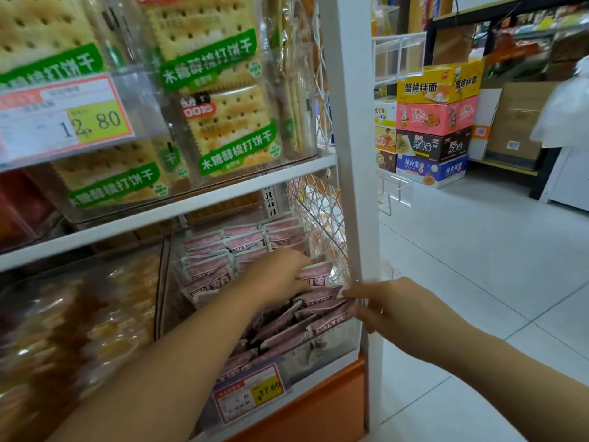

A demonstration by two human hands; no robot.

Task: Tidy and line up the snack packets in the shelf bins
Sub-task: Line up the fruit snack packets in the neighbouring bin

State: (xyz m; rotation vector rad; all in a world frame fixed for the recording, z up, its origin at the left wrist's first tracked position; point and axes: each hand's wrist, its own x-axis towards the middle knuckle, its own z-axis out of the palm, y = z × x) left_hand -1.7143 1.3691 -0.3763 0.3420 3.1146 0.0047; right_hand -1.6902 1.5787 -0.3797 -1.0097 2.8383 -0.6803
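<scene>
Two shelf levels fill the left & centre. Top shelf (223,194): clear bins of cracker pkts (232,132) w/ green labels, standing upright, & a 12.80 tag (63,116) clipped at the far left front. Below, far left, sits a bin of orange-brown snacks (79,314), too blurred to read.

Next to it, centre, is the clear bin (334,342) w/ the pink pkts (207,266). Back rows stand upright in neat lines; front ones lean & overlap towards the bin's front right corner. A 17.60 tag (251,390) sits low on the bin's front.

Left hand (280,275) reaches in from bottom left, forearm across the bin's front. Its fingers & thumb close round one pink pkt (318,275) w/ red print, mid-bin on the right side.

Right hand (392,307) is at the bin's front right corner, just beside the white upright (353,154). Thumb on top, fingers curled under, tips touching pkt ends & bin wall; can't tell which it grips, if either. A wire mesh panel (318,212) closes the shelf's right side behind the hands.

Right of the upright lies tiled floor (478,282). Well apart at the back is a stack of noodle cartons (436,122): yellow on top, then pink, black, blue.
</scene>
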